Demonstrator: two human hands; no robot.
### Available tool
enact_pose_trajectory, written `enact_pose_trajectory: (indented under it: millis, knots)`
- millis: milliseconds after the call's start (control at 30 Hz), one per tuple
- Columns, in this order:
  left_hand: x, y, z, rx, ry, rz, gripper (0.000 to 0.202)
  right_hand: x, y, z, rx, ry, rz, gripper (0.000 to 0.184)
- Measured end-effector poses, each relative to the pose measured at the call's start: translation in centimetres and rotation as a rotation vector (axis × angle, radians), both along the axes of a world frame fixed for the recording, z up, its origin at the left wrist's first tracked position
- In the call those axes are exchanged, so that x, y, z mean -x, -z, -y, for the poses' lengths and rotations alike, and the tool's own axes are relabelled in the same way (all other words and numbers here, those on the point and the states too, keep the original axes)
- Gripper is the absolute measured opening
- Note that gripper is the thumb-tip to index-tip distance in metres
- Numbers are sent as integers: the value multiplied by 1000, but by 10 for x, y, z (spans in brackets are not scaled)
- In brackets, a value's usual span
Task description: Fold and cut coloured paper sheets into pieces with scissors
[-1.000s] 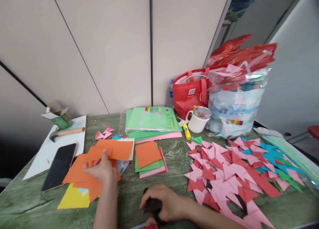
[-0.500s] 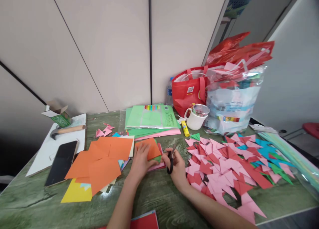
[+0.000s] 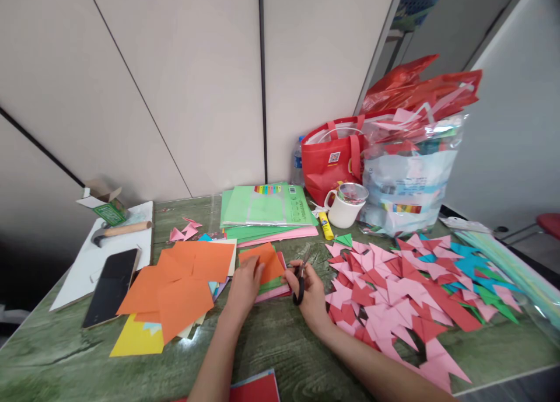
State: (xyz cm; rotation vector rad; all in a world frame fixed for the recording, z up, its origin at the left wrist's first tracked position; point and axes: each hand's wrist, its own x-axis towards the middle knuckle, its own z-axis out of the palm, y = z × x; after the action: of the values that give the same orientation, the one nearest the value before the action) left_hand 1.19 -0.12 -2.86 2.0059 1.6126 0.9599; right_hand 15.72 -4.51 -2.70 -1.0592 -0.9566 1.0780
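cannot see the near left part of the small paper stack (image 3: pixel 270 263), covered by the left grip (image 3: pixel 245 284); cannot tell a pinch from a mere touch there. see only part of the black-handled scissors (image 3: pixel 301 285), with the rest inside the right grip (image 3: pixel 311 291). nearer than both grips, lose the forearms (image 3: pixel 367 349) and a red sheet (image 3: pixel 260 391) to the lower edge. beyond the grips, cannot read the fine print on the green packet (image 3: pixel 262 206). beyond the right grip, see only part of a bottle (image 3: pixel 297 163) behind the red bag (image 3: pixel 321 171).
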Motion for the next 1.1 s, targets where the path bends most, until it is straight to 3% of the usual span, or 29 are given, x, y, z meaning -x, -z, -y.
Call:
enact_pose_trajectory:
  millis: [133,300,500,633,767,967,1100]
  knots:
    - [-2,-10,6,-54,-147,141,15,1,0,0,10,-5,-28,25]
    - [-6,-23,13,-179,-428,400,23,1,4,-2,4,13,-54,30]
    - [-5,-17,7,-216,-683,705,28,-1,6,-5,-27,49,-104,25]
    - [3,-12,-1,-134,-754,849,24,-5,4,-6,-60,88,-142,23]
    - [5,-14,0,98,-596,915,26,-7,1,-4,-79,86,-168,24]
    - [-20,-23,21,557,-19,927,30,-7,-4,-1,-124,-64,-171,43]
    - [-29,-18,31,703,190,893,33,-9,-2,-1,-125,-38,-138,42]
